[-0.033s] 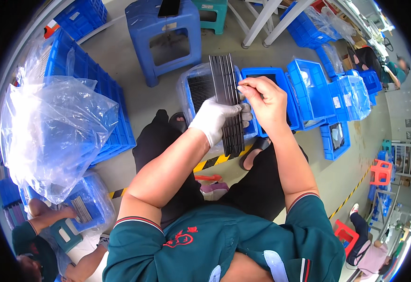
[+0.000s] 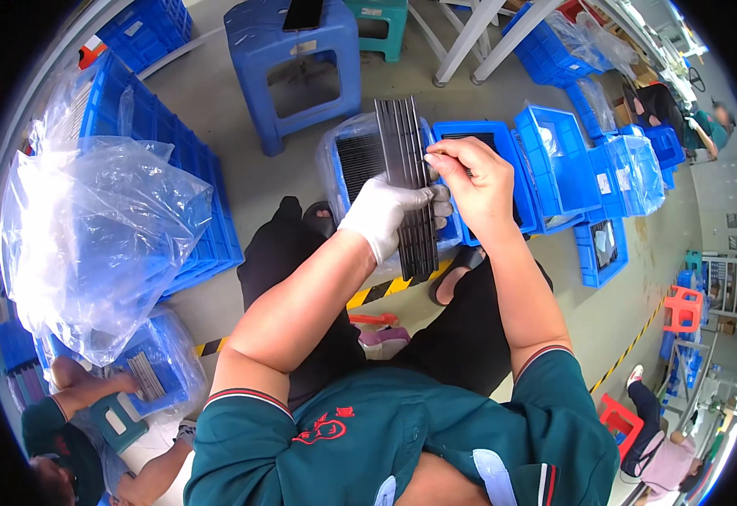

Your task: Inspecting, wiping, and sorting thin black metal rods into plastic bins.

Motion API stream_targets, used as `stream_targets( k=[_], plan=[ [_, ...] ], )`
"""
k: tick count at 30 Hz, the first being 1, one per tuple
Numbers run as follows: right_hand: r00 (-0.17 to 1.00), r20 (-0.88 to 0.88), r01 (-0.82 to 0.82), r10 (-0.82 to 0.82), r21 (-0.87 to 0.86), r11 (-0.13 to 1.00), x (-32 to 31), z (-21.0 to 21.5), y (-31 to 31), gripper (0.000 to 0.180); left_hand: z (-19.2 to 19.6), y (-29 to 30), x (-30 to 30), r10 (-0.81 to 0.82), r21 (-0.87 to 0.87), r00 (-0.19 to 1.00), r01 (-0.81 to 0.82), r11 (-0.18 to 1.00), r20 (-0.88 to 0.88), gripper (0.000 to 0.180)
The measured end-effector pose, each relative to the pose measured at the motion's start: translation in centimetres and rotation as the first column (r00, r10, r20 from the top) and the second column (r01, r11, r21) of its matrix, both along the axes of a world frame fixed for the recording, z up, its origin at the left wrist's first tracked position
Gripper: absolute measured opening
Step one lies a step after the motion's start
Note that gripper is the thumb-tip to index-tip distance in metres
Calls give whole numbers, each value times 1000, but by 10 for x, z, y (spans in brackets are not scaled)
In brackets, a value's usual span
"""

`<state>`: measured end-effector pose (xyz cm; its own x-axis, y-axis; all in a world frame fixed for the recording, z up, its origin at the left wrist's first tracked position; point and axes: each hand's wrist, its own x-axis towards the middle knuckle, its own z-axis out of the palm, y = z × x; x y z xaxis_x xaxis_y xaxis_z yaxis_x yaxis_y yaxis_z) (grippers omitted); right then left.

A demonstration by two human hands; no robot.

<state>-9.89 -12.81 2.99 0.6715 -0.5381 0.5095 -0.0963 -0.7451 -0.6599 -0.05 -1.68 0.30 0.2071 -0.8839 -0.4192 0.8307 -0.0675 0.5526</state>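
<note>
Above the person's knees, near the middle of the view, a bundle of long black strips (image 2: 406,143) is held up lengthwise, its far end leaning slightly to the left. The left hand (image 2: 392,211), in a white glove, is wrapped around the lower half of the bundle and grips it firmly, with its fingers showing past the right edge. The right hand (image 2: 482,181), ungloved, comes in from the right with thumb and forefinger brought together at the bundle's right edge; whether they pinch a strip or only touch it cannot be told.

Beyond and below the bundle are two blue crates side by side. The left crate (image 2: 326,160) has a clear plastic liner and holds rows of black strips; the right crate (image 2: 446,128) is partly hidden by the right hand. Farther right, more blue bins (image 2: 558,156) stand close together.

Past the crates, a blue stool (image 2: 291,46) carries a flat black object (image 2: 303,14). To the left, a large clear plastic bag (image 2: 107,244) drapes over stacked blue crates (image 2: 174,139). At lower left, a co-worker (image 2: 65,447) reaches toward grey strips (image 2: 145,375) in another lined crate. Black-and-yellow tape (image 2: 377,293) crosses the floor. At lower right, another person in a pink top (image 2: 670,464) sits near a red stool (image 2: 621,424).
</note>
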Motion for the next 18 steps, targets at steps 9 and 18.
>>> stream_targets(
  k=[9, 18],
  plan=[
    [997, -69, -27, 17, -143, 989, 1, -2, 1, 10, -8, 1, 1, 24, 5, 1000, -24, 1000, 11, 22],
    [998, -69, -39, 0, -559, 828, 4, 0, 5, 11, -11, -1, -1, 73, 32, 946, -88, 996, 315, 22]
  ],
)
